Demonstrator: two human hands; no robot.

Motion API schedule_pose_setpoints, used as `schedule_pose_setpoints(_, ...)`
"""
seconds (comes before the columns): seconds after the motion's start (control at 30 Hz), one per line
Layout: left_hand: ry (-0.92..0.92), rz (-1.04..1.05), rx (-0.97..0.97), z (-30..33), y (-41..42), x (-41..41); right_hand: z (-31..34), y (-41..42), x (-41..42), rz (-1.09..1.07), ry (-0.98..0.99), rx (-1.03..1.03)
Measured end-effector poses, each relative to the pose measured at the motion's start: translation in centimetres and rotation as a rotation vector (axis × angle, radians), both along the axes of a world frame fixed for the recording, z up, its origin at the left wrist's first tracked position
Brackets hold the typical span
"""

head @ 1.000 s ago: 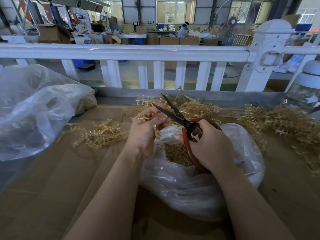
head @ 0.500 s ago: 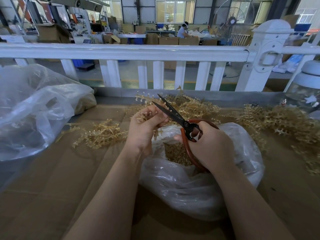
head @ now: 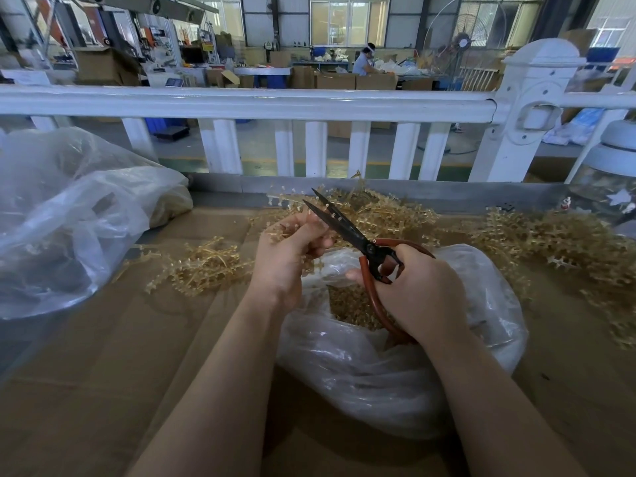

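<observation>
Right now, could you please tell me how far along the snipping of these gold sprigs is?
Done: cut gold bits already lie in the clear bag. In hand: the left hand pinches one sprig while the right hand holds the scissors, blades open beside it. Left: heaps of whole sprigs wait on the cardboard to the left, behind the hands and to the right, so much seems to remain.

Scissors (head: 344, 224) blades closer together, slightly leftward.

Daylight is coming through tall windows (head: 349, 22); a white railing (head: 241, 102) is crossing the view; cardboard boxes (head: 335, 81) are sitting on the grey floor (head: 261, 142) behind.
</observation>
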State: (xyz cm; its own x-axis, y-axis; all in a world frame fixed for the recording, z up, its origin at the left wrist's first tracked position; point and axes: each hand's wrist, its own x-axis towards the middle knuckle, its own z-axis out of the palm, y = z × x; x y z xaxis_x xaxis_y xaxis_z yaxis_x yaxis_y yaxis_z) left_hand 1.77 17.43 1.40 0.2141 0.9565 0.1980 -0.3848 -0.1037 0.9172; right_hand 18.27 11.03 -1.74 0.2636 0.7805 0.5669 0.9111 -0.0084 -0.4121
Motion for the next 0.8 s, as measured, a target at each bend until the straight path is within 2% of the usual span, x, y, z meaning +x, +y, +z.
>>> schedule_pose_setpoints(0.3,0.078,0.008,0.045,-0.08,-0.05,0.04,0.33,-0.1,-0.05,-0.009,-0.022,0.02)
schedule_pose_setpoints(0.8,0.058,-0.041,0.055,0.03,-0.03,0.23,-0.17,0.26,0.11,0.027,0.017,-0.014)
